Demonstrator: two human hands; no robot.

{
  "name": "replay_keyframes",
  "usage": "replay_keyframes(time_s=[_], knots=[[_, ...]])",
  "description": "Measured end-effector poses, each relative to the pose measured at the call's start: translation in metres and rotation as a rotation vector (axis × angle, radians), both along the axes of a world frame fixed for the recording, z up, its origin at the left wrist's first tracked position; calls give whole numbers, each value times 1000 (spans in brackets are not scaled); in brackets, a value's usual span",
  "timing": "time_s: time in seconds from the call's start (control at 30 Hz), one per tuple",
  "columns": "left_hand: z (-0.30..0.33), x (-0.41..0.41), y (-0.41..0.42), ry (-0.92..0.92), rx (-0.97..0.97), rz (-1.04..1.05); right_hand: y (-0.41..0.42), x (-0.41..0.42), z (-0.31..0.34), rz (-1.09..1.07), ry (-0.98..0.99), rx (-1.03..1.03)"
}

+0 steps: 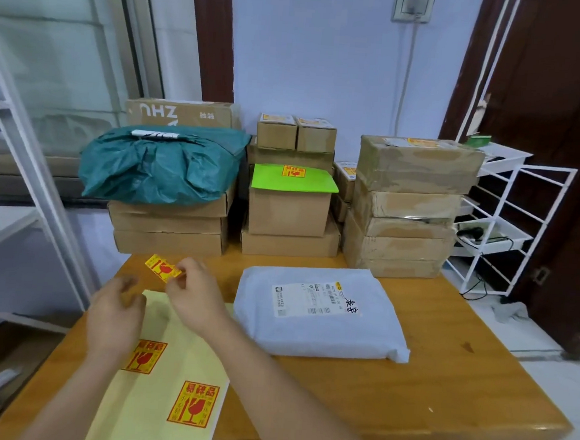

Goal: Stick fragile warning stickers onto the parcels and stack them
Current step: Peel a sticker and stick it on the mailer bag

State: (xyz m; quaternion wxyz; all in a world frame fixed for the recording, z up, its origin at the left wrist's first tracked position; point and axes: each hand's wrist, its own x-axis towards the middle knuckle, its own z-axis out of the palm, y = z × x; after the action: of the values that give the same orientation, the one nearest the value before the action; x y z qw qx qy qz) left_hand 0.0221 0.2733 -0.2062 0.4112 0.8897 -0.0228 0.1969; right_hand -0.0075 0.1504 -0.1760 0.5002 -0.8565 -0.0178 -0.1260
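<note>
Pinching peeled sticker (pixel 162 268) in right hand (pixel 198 297), left hand (pixel 114 314) loosely curled, empty, just beside

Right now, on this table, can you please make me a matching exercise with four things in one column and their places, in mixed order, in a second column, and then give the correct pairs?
Things:
1. peeled fragile sticker
2. grey mailer bag
3. teal bag
4. green sheet

Places:
A. on top of the left stack of flat boxes
B. pinched by the right hand, above the yellow backing sheet
C. lying flat on the wooden table, in front of the stacks
D. on a box in the middle stack, with a sticker on it

Pairs: 1-B, 2-C, 3-A, 4-D
</note>
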Motion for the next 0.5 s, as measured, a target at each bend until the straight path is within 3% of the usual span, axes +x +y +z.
replay_keyframes(time_s=[0.2, 0.37, 0.5], knots=[[14, -11, -61, 3, 187, -280, -80, -48, 1, -195, -148, 32], [23, -14, -131, -21, 273, -522, -154, -102, -18, -391, -113, -96], [31, -12, -174, 68, 420, -620, -198, -135, -33, -555, 57, -285]])
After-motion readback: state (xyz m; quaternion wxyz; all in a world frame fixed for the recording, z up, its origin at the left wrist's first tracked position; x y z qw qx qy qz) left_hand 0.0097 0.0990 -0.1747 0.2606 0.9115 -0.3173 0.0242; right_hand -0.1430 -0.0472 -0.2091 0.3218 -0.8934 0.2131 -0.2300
